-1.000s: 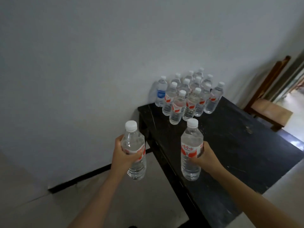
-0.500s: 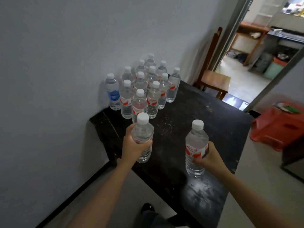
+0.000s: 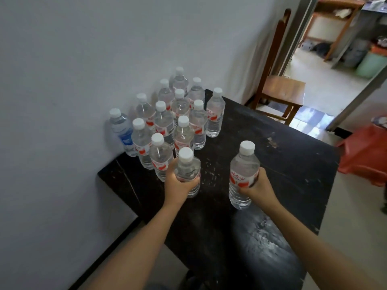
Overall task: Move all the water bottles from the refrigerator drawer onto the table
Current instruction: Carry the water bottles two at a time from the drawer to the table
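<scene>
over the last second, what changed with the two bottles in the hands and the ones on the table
Both hands carried their bottles forward over the black table. The left hand brought its bottle up close to the front of the standing cluster; the right hand moved its bottle in over the bare tabletop. Neither was let go. The cluster, the blue-labelled bottle included, stayed put.

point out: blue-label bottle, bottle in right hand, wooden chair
blue-label bottle [image 3: 125, 137], head view, on its blue label.
bottle in right hand [image 3: 243, 174], head view, on its label just above the fingers.
wooden chair [image 3: 282, 88], head view, on the seat.
</scene>
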Tool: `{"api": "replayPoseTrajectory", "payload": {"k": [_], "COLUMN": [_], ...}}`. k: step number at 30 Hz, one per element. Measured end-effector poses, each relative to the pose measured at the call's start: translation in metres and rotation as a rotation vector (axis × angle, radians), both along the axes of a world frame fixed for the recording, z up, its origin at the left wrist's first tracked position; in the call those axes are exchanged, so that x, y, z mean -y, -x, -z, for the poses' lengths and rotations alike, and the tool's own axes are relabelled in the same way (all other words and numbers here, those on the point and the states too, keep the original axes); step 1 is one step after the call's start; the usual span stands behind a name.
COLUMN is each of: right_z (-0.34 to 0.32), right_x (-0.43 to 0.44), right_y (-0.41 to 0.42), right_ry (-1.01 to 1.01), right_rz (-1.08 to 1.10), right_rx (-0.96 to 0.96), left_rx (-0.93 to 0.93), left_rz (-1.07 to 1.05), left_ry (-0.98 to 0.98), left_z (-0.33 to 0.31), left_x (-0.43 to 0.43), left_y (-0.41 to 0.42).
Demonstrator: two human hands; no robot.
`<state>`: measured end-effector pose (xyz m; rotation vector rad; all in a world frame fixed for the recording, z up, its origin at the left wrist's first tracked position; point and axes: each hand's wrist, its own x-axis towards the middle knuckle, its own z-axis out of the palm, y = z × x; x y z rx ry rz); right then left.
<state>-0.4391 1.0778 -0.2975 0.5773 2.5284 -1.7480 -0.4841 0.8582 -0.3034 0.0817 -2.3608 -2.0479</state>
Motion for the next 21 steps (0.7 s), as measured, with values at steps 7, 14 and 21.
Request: {"api": "replayPoseTrajectory", "payload": {"k": [7, 14, 21], "right_z": [0.010, 0.016, 0.040], "right_x": [0.018, 0.041, 0.048], "right_y": [0.063, 0.106, 0.110], "right_ry": [0.045, 0.053, 0.055], "right_rz": [-0.065, -0.163, -0.219], "right_rx": [-0.011, -0.047, -0.003], "left_rx": [0.052, 0.061, 0.081], "left_rz": [0.002, 0.041, 0.045], "left_ry": [0.012, 0.049, 0.054], "left_z": [0.023, 0.034, 0.035], "left_x": [0.003, 0.003, 0.010], "left_y": [0.010, 0.006, 0.014]}}
